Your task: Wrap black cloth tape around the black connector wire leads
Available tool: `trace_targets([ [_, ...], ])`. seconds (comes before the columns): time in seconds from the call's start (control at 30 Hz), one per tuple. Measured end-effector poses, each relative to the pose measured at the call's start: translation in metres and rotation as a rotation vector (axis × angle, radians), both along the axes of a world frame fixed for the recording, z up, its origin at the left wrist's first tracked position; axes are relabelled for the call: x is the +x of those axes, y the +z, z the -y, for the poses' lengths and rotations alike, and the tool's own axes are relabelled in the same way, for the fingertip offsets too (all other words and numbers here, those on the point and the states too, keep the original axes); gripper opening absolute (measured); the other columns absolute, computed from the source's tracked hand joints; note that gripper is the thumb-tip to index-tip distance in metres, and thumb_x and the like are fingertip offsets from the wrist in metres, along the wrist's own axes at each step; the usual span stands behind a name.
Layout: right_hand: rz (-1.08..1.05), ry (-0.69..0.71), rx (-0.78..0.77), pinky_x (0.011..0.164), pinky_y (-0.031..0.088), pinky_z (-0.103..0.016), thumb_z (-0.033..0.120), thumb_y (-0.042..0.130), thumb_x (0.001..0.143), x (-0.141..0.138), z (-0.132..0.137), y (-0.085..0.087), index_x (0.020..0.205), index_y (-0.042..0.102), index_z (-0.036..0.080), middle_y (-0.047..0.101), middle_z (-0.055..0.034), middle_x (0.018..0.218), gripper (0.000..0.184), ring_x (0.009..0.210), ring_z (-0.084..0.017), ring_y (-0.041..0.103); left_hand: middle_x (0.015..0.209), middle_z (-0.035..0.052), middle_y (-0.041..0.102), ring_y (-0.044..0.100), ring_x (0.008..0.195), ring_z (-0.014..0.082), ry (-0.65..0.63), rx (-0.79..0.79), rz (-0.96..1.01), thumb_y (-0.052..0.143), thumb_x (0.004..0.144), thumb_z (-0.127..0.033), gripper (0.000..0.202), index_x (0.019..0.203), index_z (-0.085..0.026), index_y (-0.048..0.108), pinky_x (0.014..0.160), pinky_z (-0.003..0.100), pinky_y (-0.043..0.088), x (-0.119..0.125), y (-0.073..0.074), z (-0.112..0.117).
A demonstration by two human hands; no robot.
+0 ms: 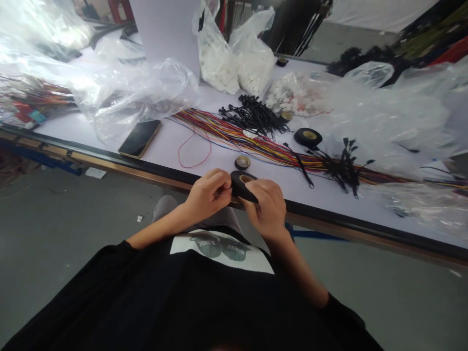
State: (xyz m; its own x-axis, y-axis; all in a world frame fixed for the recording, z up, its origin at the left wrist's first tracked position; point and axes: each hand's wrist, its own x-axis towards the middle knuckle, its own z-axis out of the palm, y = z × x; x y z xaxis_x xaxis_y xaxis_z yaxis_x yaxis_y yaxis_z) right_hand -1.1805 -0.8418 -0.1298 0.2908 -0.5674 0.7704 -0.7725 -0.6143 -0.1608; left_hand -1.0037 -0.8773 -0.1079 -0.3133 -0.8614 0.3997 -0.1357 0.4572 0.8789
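My right hand (pixel 268 204) grips a roll of black tape (pixel 239 184) by its right side, at the front edge of the table. Against the left side of that roll, my left hand (pixel 212 189) is closed in a pinch. What sits between its fingertips, possibly the tape's end, is too small to make out. Just beyond the roll lies a smaller roll of tape (pixel 242 162). A long bundle of coloured wires (pixel 234 136) runs across the table behind both hands.
Left of the wires lies a phone (pixel 140 138), with a red wire loop (pixel 195 151) beside it. Farther back are a heap of black cables (pixel 254 117), another black tape roll (pixel 308 137) and bags of white connectors (pixel 219 68). Plastic bags (pixel 402 122) cover the right side.
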Motion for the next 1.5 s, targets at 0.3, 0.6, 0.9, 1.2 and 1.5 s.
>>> trace_targets([
  [0.3,-0.097,-0.016,0.791,0.083,0.044,-0.034,0.028,0.037,0.092,-0.002,0.010,0.018,0.127,0.053,0.019,0.068,-0.0088,0.115,0.040,0.100,-0.021,0.062,0.071,-0.0026,0.060,0.057,0.062,0.0094,-0.125,0.154,0.203,0.049,0.074,-0.008,0.024,0.095,-0.017,0.055,0.065,0.022,0.046,-0.014,-0.018,0.012],
  [0.6,-0.621,-0.350,0.609,0.073,0.026,-0.035,0.027,0.043,0.091,-0.002,0.008,0.038,0.095,0.072,0.025,0.067,-0.0074,0.083,0.030,0.074,-0.018,0.056,0.059,-0.0027,0.060,0.061,0.060,0.0149,-0.126,0.240,0.473,0.048,0.079,-0.010,0.023,0.101,-0.014,0.053,0.068,0.027,0.049,-0.031,-0.009,0.014],
  [0.9,-0.617,-0.375,0.600,0.069,0.025,-0.034,0.025,0.050,0.088,-0.022,0.012,0.040,0.090,0.072,0.024,0.066,-0.0058,0.078,0.022,0.067,-0.016,0.052,0.056,0.0000,0.051,0.048,0.056,0.0135,-0.188,0.137,0.656,0.050,0.078,-0.023,0.024,0.056,-0.018,0.046,0.056,0.026,0.034,-0.050,0.000,0.023],
  [1.2,-0.637,-0.415,0.451,0.072,0.024,-0.037,0.016,0.049,0.085,-0.040,0.034,0.040,0.081,0.074,0.021,0.065,-0.0089,0.079,0.026,0.075,-0.019,0.052,0.042,-0.0077,0.026,0.023,0.042,0.0050,-0.290,0.665,0.105,0.041,0.066,-0.017,0.022,0.045,-0.018,0.033,0.044,0.022,0.017,-0.067,0.011,0.012],
  [1.5,-0.317,-0.608,0.494,0.074,0.032,-0.037,0.030,0.048,0.086,-0.118,0.066,0.037,0.096,0.074,0.026,0.068,-0.0069,0.086,0.028,0.081,-0.023,0.059,0.044,-0.0057,0.035,0.032,0.045,0.0055,-0.624,0.283,0.663,0.058,0.073,-0.040,0.041,0.045,-0.015,0.042,0.046,0.021,0.021,-0.038,0.001,0.031],
])
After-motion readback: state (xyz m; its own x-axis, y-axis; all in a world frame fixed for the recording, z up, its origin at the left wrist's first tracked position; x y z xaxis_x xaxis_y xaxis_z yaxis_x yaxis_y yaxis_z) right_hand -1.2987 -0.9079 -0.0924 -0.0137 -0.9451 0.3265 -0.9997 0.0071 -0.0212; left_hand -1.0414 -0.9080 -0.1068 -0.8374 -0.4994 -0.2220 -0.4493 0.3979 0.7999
